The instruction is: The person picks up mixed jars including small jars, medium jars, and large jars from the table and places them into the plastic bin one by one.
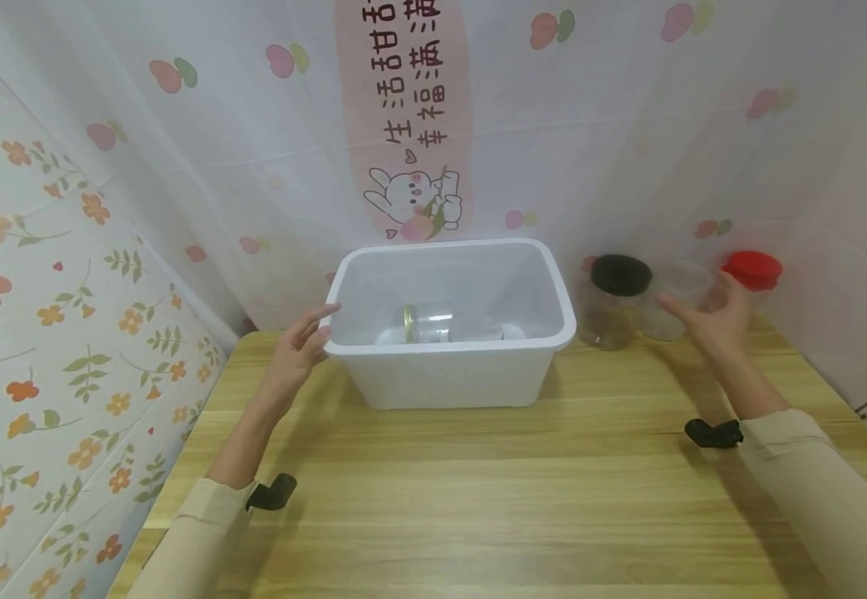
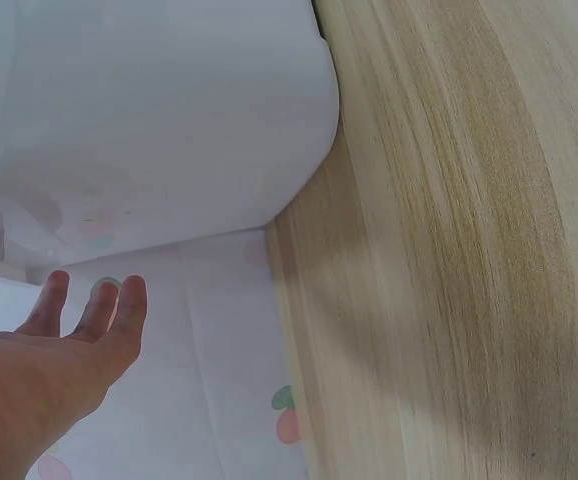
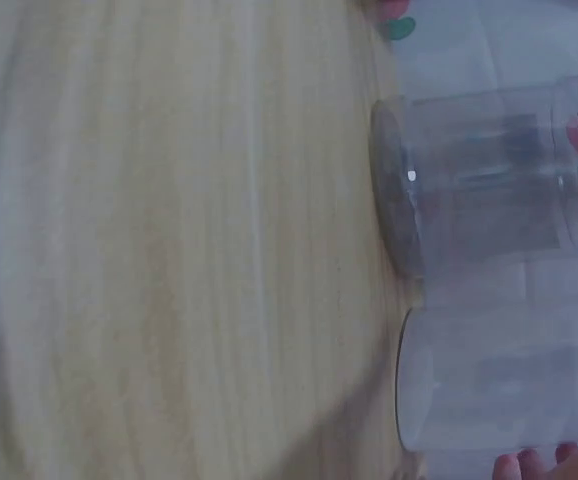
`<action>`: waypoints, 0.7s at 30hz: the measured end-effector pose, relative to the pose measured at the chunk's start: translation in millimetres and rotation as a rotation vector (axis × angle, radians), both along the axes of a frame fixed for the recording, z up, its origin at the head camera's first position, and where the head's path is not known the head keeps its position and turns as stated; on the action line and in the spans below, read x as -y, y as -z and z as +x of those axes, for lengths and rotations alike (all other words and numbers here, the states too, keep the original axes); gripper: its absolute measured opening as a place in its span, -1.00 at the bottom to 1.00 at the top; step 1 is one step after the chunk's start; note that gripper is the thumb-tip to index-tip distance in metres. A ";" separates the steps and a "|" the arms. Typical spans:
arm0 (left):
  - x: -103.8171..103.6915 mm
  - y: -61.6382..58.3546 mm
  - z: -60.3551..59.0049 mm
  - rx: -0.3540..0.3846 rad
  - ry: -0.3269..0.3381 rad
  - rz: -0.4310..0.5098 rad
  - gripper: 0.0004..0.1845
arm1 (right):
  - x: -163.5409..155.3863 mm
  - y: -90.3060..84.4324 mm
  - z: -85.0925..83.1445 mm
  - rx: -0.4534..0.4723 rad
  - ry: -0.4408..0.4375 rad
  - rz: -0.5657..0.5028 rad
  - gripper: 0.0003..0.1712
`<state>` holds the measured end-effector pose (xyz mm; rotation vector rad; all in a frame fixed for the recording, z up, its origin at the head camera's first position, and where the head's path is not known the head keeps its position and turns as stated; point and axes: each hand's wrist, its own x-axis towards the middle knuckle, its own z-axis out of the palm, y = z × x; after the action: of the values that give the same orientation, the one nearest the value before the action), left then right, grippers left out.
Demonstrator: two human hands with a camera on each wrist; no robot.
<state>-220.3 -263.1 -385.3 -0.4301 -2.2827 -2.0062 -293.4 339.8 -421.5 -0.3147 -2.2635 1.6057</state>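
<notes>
A white plastic bin [image 1: 448,378] stands at the back middle of the table. My left hand [image 1: 291,358] is at its left rim, fingertips right at the edge; the left wrist view shows these fingers [image 2: 131,310] spread and loosely bent beside the bin wall. In the bin lies a clear jar with a gold lid [image 1: 409,323], on its side, with more clear plastic to its right. At the right, my right hand [image 1: 721,333] spreads thumb and fingers around the near side of a clear upright jar [image 3: 499,385], fingertips close to its wall.
Left of that jar stands a clear jar with a black lid [image 1: 621,274]. A red lid [image 1: 754,270] shows behind my right hand. Patterned curtains [image 1: 269,166] hang close behind and at the left. Wooden tabletop [image 1: 433,499] extends in front of the bin.
</notes>
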 end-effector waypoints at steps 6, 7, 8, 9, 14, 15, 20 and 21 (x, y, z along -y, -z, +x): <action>0.5 0.5 -0.3 0.005 0.003 0.008 -0.54 | 3.0 -2.3 -8.5 0.012 0.056 -0.049 0.20; 0.6 0.5 -0.3 0.004 0.003 0.008 -0.54 | 3.1 -2.2 -9.9 0.013 0.061 -0.064 0.19; 0.8 0.8 -0.4 0.002 0.002 0.008 -0.54 | 2.8 -2.0 -11.4 0.019 0.067 -0.070 0.18; 1.0 0.8 -0.4 0.000 0.003 0.007 -0.54 | 2.3 -1.6 -12.9 0.024 0.072 -0.076 0.18; 2.1 0.4 -0.3 -0.006 0.008 -0.011 -0.54 | -0.1 0.3 -19.1 0.047 0.092 -0.092 0.15; 2.1 0.0 -0.1 -0.005 0.008 -0.013 -0.54 | -0.2 0.5 -20.0 0.049 0.095 -0.096 0.15; 1.8 -0.8 0.4 -0.002 0.006 -0.015 -0.54 | 0.7 0.9 -22.6 0.052 0.091 -0.124 0.14; 1.7 -0.8 0.7 0.000 0.003 -0.015 -0.54 | 0.7 0.7 -22.5 0.055 0.088 -0.132 0.14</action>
<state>-219.6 -264.8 -384.5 -0.4354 -2.2996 -1.9918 -315.9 339.1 -422.2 -0.4908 -2.1553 1.7232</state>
